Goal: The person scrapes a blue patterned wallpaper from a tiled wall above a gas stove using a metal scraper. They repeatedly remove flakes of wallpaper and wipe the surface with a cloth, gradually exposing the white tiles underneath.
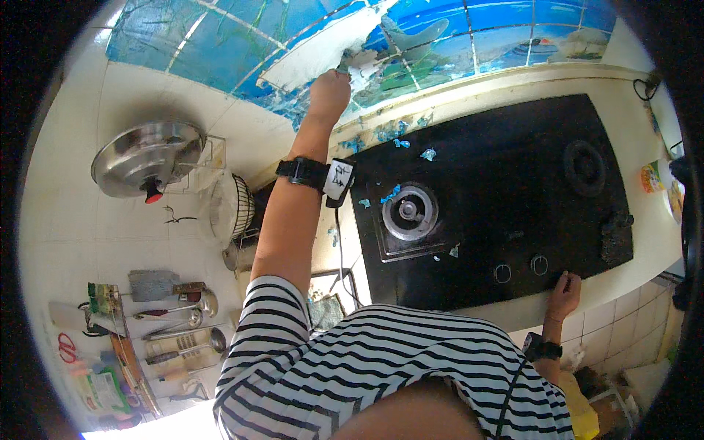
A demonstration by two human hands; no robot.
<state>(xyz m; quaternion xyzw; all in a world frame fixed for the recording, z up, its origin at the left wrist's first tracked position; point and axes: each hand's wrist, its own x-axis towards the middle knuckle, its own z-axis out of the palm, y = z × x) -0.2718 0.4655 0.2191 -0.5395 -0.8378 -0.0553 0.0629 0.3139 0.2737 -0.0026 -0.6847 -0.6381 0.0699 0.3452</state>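
My left hand point(330, 96) reaches up to the tiled wall, its fingers closed at a torn edge of a blue picture film point(423, 27). A small grey-green piece point(344, 61) sticks up from the fingertips; it looks like a loose flap of that film. Around the hand the film is ragged, and a bare white patch point(316, 52) of wall shows above and left of it. My right hand point(565, 291) rests at the front edge of a black glass gas cooktop point(495, 181), fingers curled, right of two control knobs point(521, 268).
Torn blue scraps point(429, 154) lie on the cooktop, some at the left burner point(410, 212), others along the back ledge point(385, 132). A steel lid point(148, 159) and a wire basket point(242, 203) hang on the left wall above several utensils point(181, 324). A cable point(338, 242) trails from my left wristband.
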